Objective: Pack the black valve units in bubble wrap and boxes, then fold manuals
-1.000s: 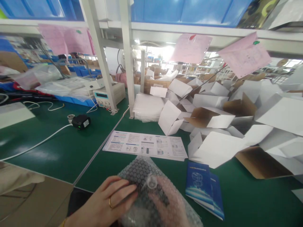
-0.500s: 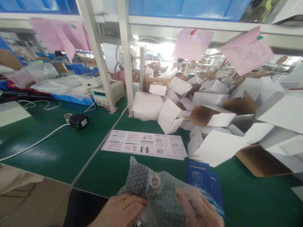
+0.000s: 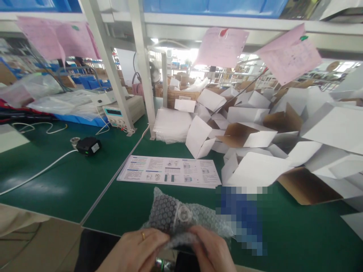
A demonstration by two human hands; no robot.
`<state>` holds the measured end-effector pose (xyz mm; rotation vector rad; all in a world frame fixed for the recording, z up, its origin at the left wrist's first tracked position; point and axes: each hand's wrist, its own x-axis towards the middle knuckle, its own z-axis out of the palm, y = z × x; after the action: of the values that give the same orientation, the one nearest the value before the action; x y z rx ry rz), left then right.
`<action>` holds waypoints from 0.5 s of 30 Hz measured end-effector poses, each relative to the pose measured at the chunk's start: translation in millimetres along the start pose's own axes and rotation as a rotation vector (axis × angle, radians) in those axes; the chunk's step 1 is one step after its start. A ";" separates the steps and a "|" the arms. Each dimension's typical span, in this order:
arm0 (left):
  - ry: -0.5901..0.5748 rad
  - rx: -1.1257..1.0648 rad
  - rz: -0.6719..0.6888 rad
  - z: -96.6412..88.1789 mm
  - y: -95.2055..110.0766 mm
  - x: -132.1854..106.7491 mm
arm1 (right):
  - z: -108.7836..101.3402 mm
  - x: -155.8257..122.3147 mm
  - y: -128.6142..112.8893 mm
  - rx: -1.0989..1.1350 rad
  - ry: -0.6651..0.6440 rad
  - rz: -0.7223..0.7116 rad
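A bubble wrap bag (image 3: 208, 215) lies at the front edge of the green table. A dark, blocky part and a round metal-looking fitting (image 3: 184, 213) show through its film. My left hand (image 3: 141, 245), with a ring on one finger, is closed on the near left side of the bubble wrap. My right hand (image 3: 211, 247) pinches the near edge to the right of it, where the wrap folds up between both hands. The fingertips are partly hidden by the wrap. Something shiny and green (image 3: 164, 264) shows below the hands; its kind cannot be made out.
Printed sheets (image 3: 170, 172) lie beyond the bag. Blue booklets (image 3: 241, 215), blurred out, are to its right. White cartons (image 3: 255, 168) pile up on the right. A black device (image 3: 89, 146) with a white cable and a power supply (image 3: 121, 113) stand left, near the shelf posts.
My right hand has moved left, from lying across the wrap to pinching its near edge. That edge is now folded up between my hands. The view has shifted slightly.
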<state>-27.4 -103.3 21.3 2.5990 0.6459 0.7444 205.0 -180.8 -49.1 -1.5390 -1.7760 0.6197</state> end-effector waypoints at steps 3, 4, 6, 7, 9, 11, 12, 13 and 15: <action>0.017 0.046 -0.036 -25.0 -10.0 0.1 | -9.0 3.4 -0.1 0.210 -0.061 0.192; 0.029 0.068 -0.064 -31.7 -13.3 0.4 | -10.0 5.3 -2.2 0.263 -0.069 0.234; 0.103 0.142 -0.120 -39.4 -18.0 2.0 | -9.3 9.8 -7.0 0.331 -0.081 0.273; 0.144 0.187 -0.122 -39.7 -19.1 3.6 | -7.8 11.9 -9.0 0.353 -0.086 0.279; 0.127 0.246 -0.054 -33.4 -18.9 9.5 | -3.1 15.0 -11.7 0.384 -0.090 0.278; -0.007 0.238 0.010 -21.3 -17.1 19.2 | 2.4 15.8 -12.8 0.392 -0.098 0.260; -0.093 0.214 0.001 -14.9 -16.1 25.0 | 4.5 15.6 -13.1 0.390 -0.101 0.249; -0.175 0.184 -0.045 -9.3 -15.2 30.9 | 5.8 15.2 -13.4 0.383 -0.104 0.237; -0.289 0.113 -0.195 -2.0 -14.0 41.0 | 4.1 14.3 -14.7 0.367 -0.105 0.231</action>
<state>-2.1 -70.2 33.0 2.6233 0.8537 0.2729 191.7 -169.1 -38.1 -1.4819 -1.4643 1.0919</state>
